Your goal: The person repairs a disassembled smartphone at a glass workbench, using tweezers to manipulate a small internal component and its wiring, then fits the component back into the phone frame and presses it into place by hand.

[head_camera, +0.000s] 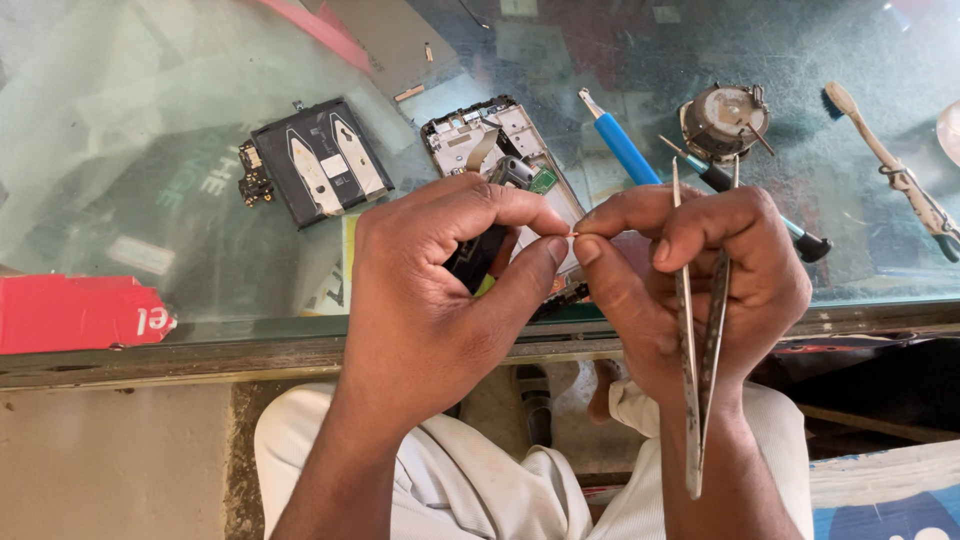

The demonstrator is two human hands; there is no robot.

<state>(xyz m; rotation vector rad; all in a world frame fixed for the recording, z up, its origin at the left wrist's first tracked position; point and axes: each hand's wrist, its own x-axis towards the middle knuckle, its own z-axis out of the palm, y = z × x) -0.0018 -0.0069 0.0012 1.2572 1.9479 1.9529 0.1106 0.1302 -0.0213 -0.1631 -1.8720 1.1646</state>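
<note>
Both hands are meeting right over the near edge of the glass counter (150, 200), thumbs and forefingers pinched in toward each other. The left hand (440, 290) is curling in narrow, thumb and index fingertip pressing together on a tiny pale part (573, 235), and honestly it's too small to tell what that thing actually is. It's sitting exactly where the two hands' fingertips are touching, left side pinching from one end, right side pinching from the other. The left hand is also tucking a small black piece (475, 257) into its palm, showing in the gap under the curled fingers. The right hand (700, 280) is doing double duty: thumb and index closing on that same tiny part while the other fingers are gripping a pair of metal tweezers (697, 330), standing nearly upright with the tips pointing away from the person and the joined end hanging down past the wrist. Just behind the hands an opened phone frame (490, 140) is lying on the glass, partly hidden by the knuckles. Further left a black back panel (318, 160) is resting flat. A blue-handled screwdriver (620, 145) is lying just beyond the right hand, with a round metal part (725, 120) near it and a toothbrush (890, 165) well off to the right.
</note>
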